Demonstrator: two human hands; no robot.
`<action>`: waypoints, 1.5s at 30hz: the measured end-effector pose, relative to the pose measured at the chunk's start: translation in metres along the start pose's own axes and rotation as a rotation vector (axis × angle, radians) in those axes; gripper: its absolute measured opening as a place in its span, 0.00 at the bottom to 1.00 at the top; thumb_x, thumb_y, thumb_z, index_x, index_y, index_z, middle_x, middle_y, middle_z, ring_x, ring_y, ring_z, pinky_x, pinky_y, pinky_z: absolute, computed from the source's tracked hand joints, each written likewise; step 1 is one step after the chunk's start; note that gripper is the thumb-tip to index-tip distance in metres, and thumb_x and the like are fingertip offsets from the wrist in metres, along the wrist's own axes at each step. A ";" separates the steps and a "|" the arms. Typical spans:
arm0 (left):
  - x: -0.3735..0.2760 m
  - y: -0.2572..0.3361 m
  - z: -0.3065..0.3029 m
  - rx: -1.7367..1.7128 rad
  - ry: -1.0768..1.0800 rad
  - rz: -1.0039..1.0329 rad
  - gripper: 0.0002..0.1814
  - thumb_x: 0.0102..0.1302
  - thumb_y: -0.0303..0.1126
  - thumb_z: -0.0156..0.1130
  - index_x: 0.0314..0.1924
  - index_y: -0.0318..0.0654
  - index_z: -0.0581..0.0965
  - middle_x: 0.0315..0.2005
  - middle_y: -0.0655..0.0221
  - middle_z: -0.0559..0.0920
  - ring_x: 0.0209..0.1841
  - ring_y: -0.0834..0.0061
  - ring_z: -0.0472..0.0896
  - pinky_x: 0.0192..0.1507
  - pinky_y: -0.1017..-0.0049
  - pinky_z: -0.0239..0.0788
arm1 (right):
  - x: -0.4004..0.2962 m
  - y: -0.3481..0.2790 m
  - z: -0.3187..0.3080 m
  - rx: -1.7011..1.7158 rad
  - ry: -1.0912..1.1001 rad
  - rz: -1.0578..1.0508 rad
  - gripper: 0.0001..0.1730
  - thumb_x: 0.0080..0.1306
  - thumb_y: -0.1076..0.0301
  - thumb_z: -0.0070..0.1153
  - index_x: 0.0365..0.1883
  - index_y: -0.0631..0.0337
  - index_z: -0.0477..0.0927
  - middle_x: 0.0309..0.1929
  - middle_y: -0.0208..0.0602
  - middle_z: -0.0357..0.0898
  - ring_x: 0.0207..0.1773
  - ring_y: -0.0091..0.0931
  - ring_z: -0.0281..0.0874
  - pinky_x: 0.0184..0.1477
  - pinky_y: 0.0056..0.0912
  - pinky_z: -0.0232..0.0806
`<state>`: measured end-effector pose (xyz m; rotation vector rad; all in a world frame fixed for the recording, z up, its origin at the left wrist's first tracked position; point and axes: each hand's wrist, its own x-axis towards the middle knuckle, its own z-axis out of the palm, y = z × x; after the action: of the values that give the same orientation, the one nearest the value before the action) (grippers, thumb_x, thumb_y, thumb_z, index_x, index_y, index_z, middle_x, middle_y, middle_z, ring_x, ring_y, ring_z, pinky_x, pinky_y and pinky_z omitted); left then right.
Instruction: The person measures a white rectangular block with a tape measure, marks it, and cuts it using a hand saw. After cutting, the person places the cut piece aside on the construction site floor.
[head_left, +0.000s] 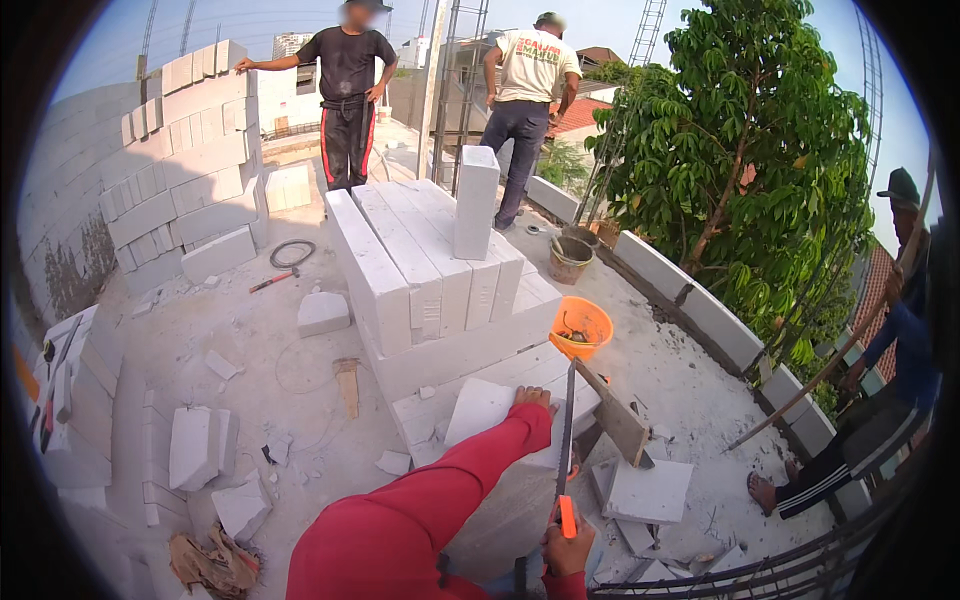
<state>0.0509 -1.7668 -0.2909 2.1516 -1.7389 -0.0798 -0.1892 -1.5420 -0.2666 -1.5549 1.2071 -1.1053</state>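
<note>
My left hand (534, 401), at the end of a red sleeve, lies on top of a white lightweight concrete block (480, 409) and presses on it. A hand saw (568, 435) with an orange handle is in my right hand (568, 550). Its blade points away from me and crosses the right part of the block, with the tip past the far edge. Whether the teeth have cut into the block cannot be seen. Under and behind it stands a stack of similar blocks (457, 367), with one block (476, 202) upright on top.
An orange bucket (592, 322) and a wooden board (615, 405) sit right of the stack. Cut block pieces (649, 491) litter the floor. A hammer (274, 280) lies left. Two people stand beyond; another person (892, 360) at right holds a long pole. Steel bars (750, 570) cross the lower right.
</note>
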 end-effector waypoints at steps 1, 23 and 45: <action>-0.001 0.002 -0.001 -0.001 -0.005 0.005 0.23 0.78 0.52 0.53 0.55 0.42 0.82 0.56 0.62 0.84 0.64 0.64 0.76 0.67 0.59 0.59 | 0.000 0.010 -0.003 -0.019 0.014 -0.023 0.12 0.60 0.82 0.50 0.41 0.66 0.81 0.22 0.32 0.74 0.19 0.24 0.73 0.21 0.29 0.63; 0.003 0.005 -0.018 -0.040 -0.023 -0.014 0.24 0.81 0.52 0.50 0.51 0.40 0.84 0.53 0.60 0.86 0.62 0.61 0.78 0.68 0.57 0.58 | -0.004 -0.078 -0.012 0.198 -0.038 0.312 0.08 0.65 0.80 0.53 0.42 0.64 0.80 0.21 0.29 0.74 0.18 0.21 0.74 0.21 0.26 0.66; -0.001 -0.010 -0.004 0.028 -0.067 0.074 0.21 0.80 0.49 0.50 0.52 0.42 0.83 0.53 0.61 0.85 0.62 0.63 0.77 0.66 0.58 0.57 | -0.024 -0.086 -0.010 0.343 -0.078 0.496 0.02 0.67 0.77 0.56 0.35 0.68 0.78 0.20 0.35 0.77 0.15 0.22 0.72 0.17 0.27 0.63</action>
<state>0.0615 -1.7633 -0.2903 2.1246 -1.8656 -0.1097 -0.1826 -1.5052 -0.1849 -0.9599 1.1902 -0.8562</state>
